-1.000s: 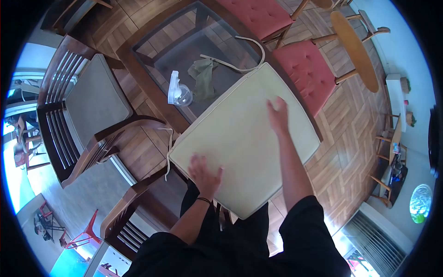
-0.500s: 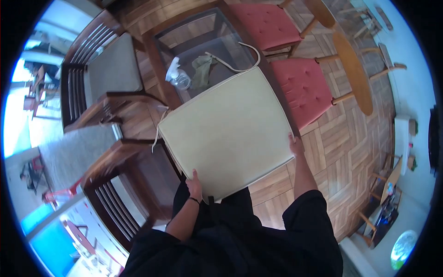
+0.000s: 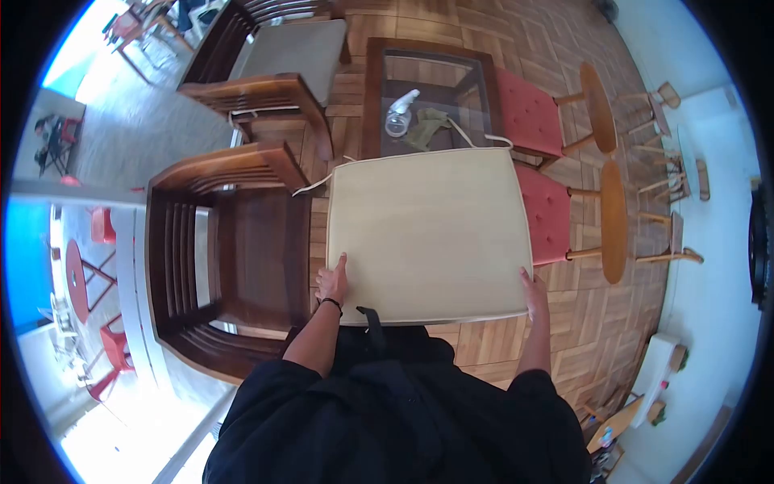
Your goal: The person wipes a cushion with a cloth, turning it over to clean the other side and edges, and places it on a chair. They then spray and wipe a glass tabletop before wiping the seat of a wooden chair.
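A cream seat cushion (image 3: 427, 234) with thin ties at its far corners is held flat in front of my body. My left hand (image 3: 332, 284) grips its left edge, thumb on top and fingers underneath. At the near right corner, my right hand (image 3: 533, 292) has hold of the edge in the same way. To the left stands a dark wooden armchair (image 3: 262, 242) with a bare seat. Past the cushion, a glass-topped table (image 3: 373, 97) bears a clear spray bottle (image 3: 397, 119) and a green cloth (image 3: 426, 129).
Another wooden armchair with a grey cushion (image 3: 294, 58) stands at the far left. Two chairs with red tufted seats (image 3: 528, 109) line the right side of the table. Parquet floor (image 3: 588, 323) runs along the right, with more furniture near the white wall (image 3: 709, 153).
My view has turned, and the cushion now lies squarer to my body. The bare-seated armchair shows more fully on the left. Both hands have kept their hold on the cushion.
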`<state>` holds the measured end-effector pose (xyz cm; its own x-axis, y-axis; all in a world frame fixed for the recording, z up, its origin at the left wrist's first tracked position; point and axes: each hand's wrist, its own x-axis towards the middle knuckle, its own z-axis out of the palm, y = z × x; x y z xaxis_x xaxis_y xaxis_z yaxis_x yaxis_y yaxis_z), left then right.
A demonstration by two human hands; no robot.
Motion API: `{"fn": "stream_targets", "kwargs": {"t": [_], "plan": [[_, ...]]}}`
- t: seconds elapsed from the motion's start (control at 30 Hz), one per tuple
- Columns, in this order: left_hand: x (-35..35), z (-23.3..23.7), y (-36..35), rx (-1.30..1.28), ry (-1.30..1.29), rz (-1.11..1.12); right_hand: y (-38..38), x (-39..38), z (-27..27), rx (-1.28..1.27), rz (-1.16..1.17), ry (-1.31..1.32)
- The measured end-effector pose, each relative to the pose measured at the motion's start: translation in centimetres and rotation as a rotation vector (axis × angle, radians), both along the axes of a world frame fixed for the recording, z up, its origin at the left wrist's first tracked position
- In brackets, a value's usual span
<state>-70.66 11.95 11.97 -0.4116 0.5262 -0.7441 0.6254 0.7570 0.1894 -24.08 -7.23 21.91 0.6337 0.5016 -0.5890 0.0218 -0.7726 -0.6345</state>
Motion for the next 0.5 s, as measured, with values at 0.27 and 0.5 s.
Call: {"fn": "stream_targets", "kwargs": {"t": [0.27,0.5], "plan": [[-3.3,-5.8,-9.2,-0.006,-0.343,-0.044,0.5,-11.9,21.6,0.148,0.141,-0.375],[-1.1,-8.8,-16.1,0.103,-0.703,0.530,2.7,-22.8,31.3,0.285,0.499,-0.614]]}}
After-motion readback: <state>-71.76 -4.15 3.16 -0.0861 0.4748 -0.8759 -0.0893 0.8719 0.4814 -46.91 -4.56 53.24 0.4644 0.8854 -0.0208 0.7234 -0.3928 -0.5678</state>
